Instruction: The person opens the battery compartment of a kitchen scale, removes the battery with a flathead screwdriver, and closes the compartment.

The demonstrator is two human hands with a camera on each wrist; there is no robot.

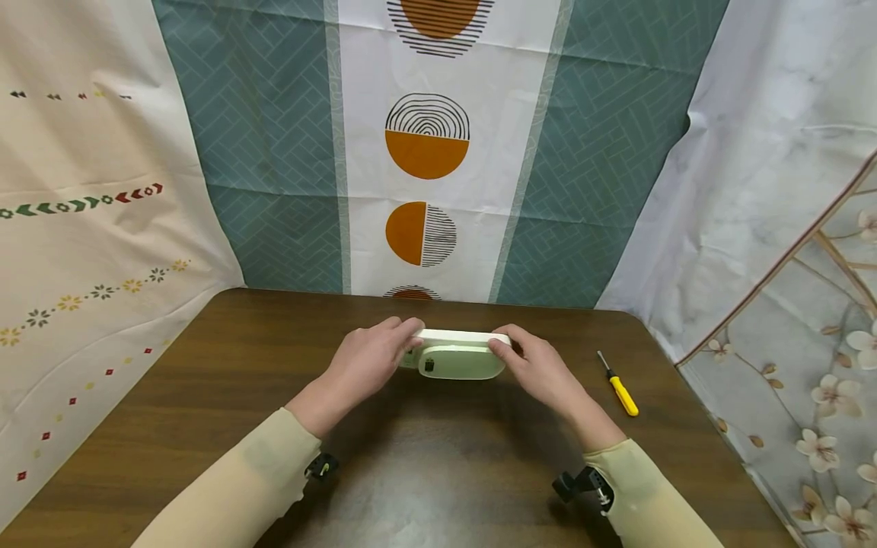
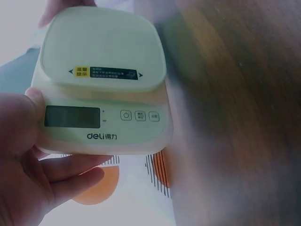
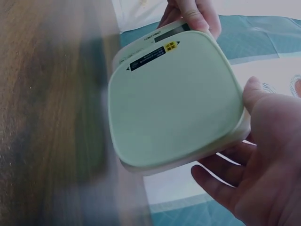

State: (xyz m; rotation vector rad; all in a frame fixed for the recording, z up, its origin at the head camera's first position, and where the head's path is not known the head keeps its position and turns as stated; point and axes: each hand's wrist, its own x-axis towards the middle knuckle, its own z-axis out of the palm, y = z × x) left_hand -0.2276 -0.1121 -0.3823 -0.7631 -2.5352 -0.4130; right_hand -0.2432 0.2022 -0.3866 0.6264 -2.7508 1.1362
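Observation:
A pale green kitchen scale (image 1: pixel 462 363) is held up on its edge above the middle of the table, its weighing plate facing the person. My left hand (image 1: pixel 373 354) grips the display end, thumb on the front and fingers behind. At the opposite end my right hand (image 1: pixel 537 364) pinches the body between thumb and fingers. The left wrist view shows the scale's dark, blank display (image 2: pixel 73 117), three buttons and a brand name. A black and yellow label (image 3: pixel 153 56) lies across the plate in the right wrist view.
On the right of the brown wooden table (image 1: pixel 438 472) lies a screwdriver (image 1: pixel 620 388) with a yellow handle. Patterned cloths (image 1: pixel 274 152) hang behind the table and along both sides. A small black camera mount sits at each wrist.

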